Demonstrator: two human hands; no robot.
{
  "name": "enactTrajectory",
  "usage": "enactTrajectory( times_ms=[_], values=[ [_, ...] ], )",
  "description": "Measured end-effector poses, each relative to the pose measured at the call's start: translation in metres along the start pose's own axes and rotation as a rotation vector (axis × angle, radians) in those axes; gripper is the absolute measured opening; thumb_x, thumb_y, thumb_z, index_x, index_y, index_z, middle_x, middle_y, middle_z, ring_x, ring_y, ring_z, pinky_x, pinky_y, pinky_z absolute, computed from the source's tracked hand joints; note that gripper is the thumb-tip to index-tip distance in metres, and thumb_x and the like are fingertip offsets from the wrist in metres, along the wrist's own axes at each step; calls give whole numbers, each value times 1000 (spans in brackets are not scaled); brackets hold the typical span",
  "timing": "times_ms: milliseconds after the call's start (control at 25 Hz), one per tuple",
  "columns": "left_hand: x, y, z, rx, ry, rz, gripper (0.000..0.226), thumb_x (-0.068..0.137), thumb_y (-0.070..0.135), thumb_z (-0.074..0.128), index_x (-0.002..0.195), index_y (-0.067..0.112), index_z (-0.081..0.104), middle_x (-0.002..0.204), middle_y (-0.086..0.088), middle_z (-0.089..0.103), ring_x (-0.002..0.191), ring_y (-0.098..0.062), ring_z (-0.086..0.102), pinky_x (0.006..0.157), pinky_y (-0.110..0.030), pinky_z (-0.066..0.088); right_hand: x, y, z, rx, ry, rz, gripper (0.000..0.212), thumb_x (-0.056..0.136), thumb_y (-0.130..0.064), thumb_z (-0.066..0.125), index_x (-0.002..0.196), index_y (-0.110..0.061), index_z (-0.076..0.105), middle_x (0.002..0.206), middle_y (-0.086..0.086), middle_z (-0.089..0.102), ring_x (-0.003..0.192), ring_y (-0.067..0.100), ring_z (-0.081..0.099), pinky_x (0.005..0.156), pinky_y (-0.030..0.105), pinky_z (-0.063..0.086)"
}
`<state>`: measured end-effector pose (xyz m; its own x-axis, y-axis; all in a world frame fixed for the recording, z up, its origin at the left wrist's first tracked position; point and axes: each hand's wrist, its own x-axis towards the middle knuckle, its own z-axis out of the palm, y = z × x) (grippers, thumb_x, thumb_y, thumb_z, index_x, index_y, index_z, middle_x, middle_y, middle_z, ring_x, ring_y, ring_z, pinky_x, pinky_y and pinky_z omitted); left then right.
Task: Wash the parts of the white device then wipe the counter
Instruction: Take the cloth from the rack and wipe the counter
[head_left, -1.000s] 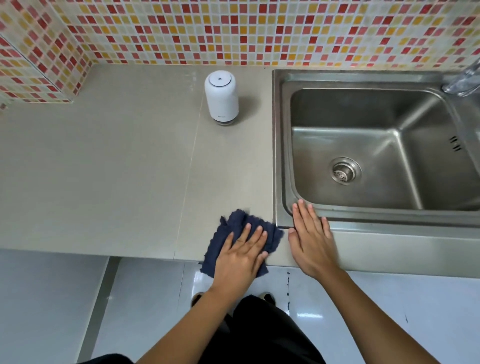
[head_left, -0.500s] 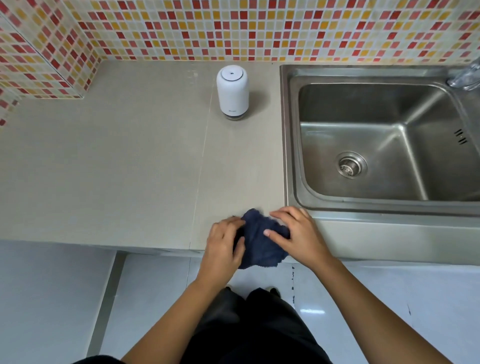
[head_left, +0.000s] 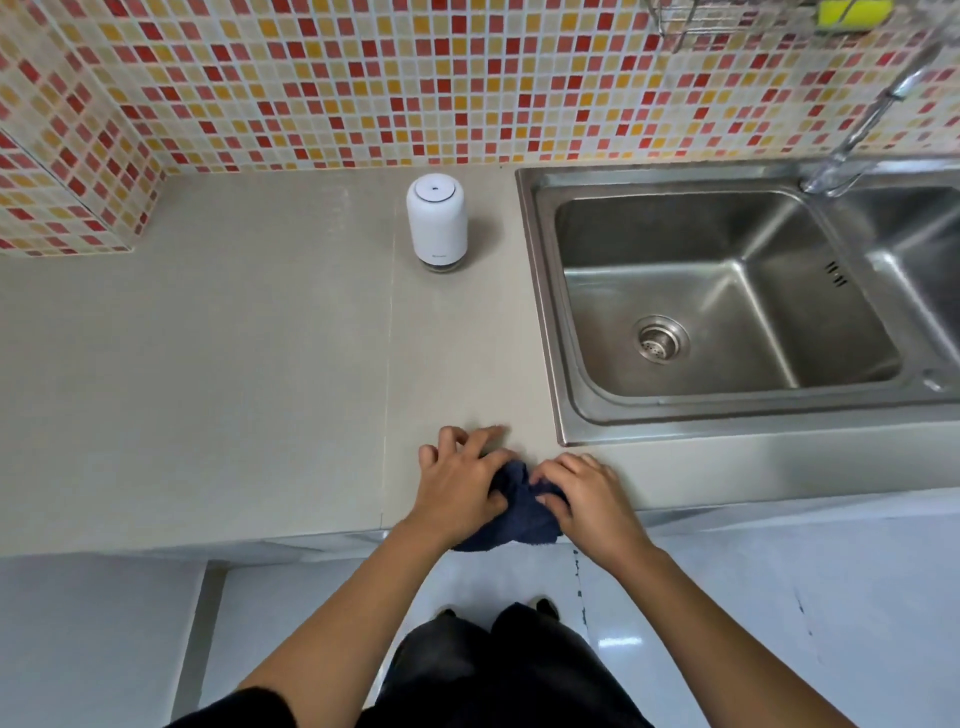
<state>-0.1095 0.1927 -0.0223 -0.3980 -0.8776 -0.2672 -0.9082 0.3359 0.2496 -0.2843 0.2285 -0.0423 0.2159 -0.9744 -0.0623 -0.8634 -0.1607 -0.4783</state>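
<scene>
The white device stands upright and assembled at the back of the beige counter, just left of the sink. A dark blue cloth lies bunched at the counter's front edge, part of it hanging over. My left hand presses on its left side with fingers spread and curled. My right hand pinches its right side with curled fingers. Most of the cloth is hidden under both hands.
A steel sink with a drain fills the right side, its tap at the back right. A wire rack holding a yellow sponge hangs on the mosaic wall. White floor lies below the counter edge.
The cloth went from spread flat under my left hand to gathered into a bunch. My right hand left the sink rim and took hold of the cloth. The view tilted up.
</scene>
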Motion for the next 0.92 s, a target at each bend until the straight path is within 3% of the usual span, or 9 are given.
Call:
enactTrajectory(
  times_ms=[200,320,440,560,720,840,920],
  values=[
    [4,4,1,77,11,136,34,81,30,54,115,30,61,145,11,31,122,-25,25,84,-36,22,-23,-1,2,159,55,110,32,81,-1,57,109,-17,58,102,1,62,94,19,59,79,27,47],
    [11,15,-1,-38,32,180,29,80,32,56,107,31,65,138,12,38,121,-22,24,82,-35,20,-36,8,-13,279,133,208,35,86,-4,57,118,-17,53,103,4,65,94,17,62,79,22,46],
    [34,41,-22,-159,63,225,32,76,43,52,103,34,67,125,19,48,119,-16,28,77,-31,15,-34,22,-53,311,271,247,34,88,-12,58,120,-17,50,93,3,67,86,20,63,73,26,47],
    [70,80,-65,-281,176,239,42,68,52,43,98,35,67,113,23,55,110,-10,34,75,-30,16,-11,50,-114,283,438,200,30,88,-17,59,116,-19,50,87,-3,64,80,19,63,70,31,48],
    [127,144,-154,-382,363,328,41,64,54,39,85,28,64,92,16,60,96,-10,43,77,-31,32,37,94,-233,276,520,45,25,88,-12,59,112,-16,52,90,-9,59,80,11,58,74,19,44],
    [159,185,-225,-528,458,411,17,72,37,51,67,22,56,65,8,55,68,-6,48,62,-22,37,69,113,-327,142,559,-127,22,85,-14,65,106,-11,60,97,-4,58,87,2,51,76,0,32],
    [176,212,-270,-573,520,413,15,78,22,60,64,19,55,61,2,55,58,-6,47,57,-24,37,82,123,-384,94,564,-215,33,79,-18,72,109,-15,59,100,-4,59,92,3,52,80,4,36]
  ],
)
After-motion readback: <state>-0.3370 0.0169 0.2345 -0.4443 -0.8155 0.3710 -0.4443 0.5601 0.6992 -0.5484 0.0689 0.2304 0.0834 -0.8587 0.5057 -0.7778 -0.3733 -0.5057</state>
